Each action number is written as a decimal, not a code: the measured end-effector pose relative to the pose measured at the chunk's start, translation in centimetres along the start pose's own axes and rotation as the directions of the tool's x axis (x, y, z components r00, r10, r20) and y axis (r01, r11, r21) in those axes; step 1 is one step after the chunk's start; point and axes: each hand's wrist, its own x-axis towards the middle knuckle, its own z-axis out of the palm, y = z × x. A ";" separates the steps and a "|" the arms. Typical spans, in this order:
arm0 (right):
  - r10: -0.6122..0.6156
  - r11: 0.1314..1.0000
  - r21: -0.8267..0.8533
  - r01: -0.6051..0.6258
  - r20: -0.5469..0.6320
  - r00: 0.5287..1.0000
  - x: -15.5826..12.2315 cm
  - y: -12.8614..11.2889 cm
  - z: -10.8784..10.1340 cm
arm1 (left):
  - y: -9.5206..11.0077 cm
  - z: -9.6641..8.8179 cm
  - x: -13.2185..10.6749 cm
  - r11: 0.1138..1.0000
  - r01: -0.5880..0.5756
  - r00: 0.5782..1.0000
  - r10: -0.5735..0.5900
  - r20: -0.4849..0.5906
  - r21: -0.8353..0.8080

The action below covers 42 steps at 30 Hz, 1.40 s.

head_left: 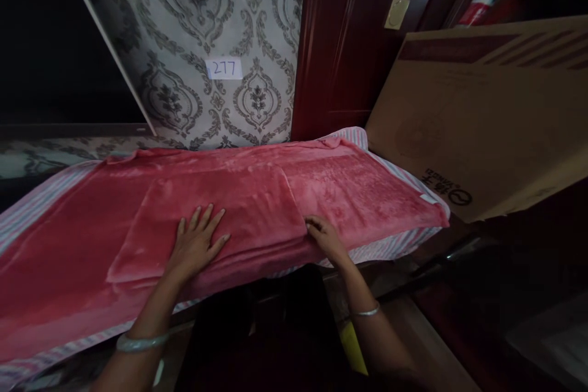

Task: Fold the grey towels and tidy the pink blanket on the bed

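A folded pink fleece cloth (220,208) lies on a larger pink blanket (68,257) spread over a table. My left hand (195,245) rests flat on the folded cloth near its front edge, fingers spread. My right hand (324,236) sits at the cloth's front right corner, fingers curled and pinching the corner's edge. Both wrists wear bangles.
A striped sheet (399,245) shows under the blanket at the edges. A big cardboard box (482,116) leans at the right, over the table's end. Patterned wallpaper with a paper label "277" (223,68) and a dark red door (349,43) stand behind.
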 end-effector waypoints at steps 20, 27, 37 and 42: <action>0.199 0.964 0.137 -0.228 0.200 0.959 -2.0 -2.4 -0.1 | 0.8 -0.2 -0.2 0.993 0.012 0.999 -0.016 -0.030 -0.117; 0.084 0.991 -0.106 -0.087 -0.033 0.996 -3.1 -1.7 1.5 | -2.2 -2.4 -4.4 0.957 0.080 0.949 -0.159 -0.272 -0.279; 0.273 0.958 0.089 -0.274 0.026 0.962 -3.7 -2.9 2.5 | -9.5 -2.5 -12.0 0.356 0.340 0.752 -0.659 0.024 -0.870; 0.281 0.960 -0.014 -0.280 0.023 0.960 -3.4 -3.6 2.7 | -8.6 -3.0 -11.3 0.320 0.253 0.836 -0.547 0.040 -0.913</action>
